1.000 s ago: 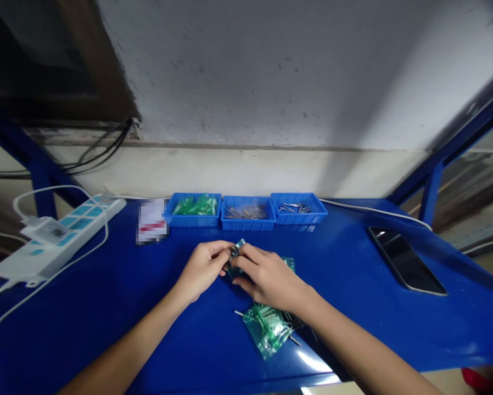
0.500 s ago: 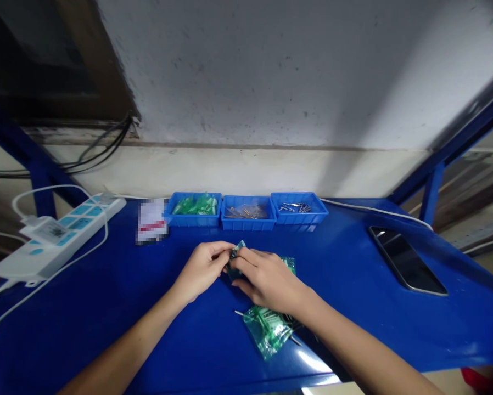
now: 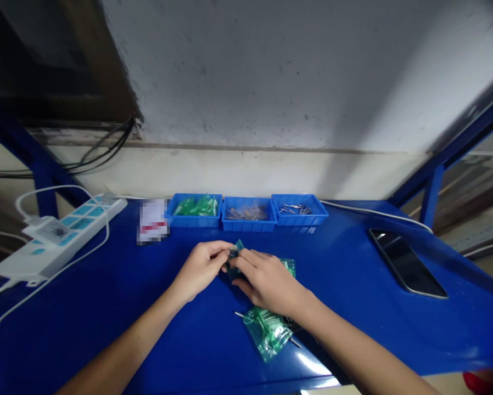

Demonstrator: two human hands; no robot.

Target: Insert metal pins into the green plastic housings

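Between my two hands is a small clear plastic bag point(image 3: 239, 245), its lower part covered by fingers. My left hand point(image 3: 202, 267) pinches its left edge between thumb and fingertips. From the other side my right hand point(image 3: 267, 280) grips the bag with bent fingers. What lies inside the bag is too small and hidden to make out. Below my right wrist, a filled plastic bag with green pieces point(image 3: 268, 332) lies on the blue table point(image 3: 180, 345), thin metal rods sticking out beside it. Another green bag point(image 3: 289, 265) shows partly behind my right hand.
Along the back stand three blue bins: one with green pieces point(image 3: 196, 220), one with small clear bags point(image 3: 248, 225), one with metal rods point(image 3: 301, 219). A white power strip point(image 3: 61, 241) with cables lies left, a phone point(image 3: 407, 263) right. A blurred white packet point(image 3: 153, 220) sits beside the bins.
My fingers have shifted very slightly at the small bag, and a little more of it shows between them. The view has moved a touch; the rest is unchanged.
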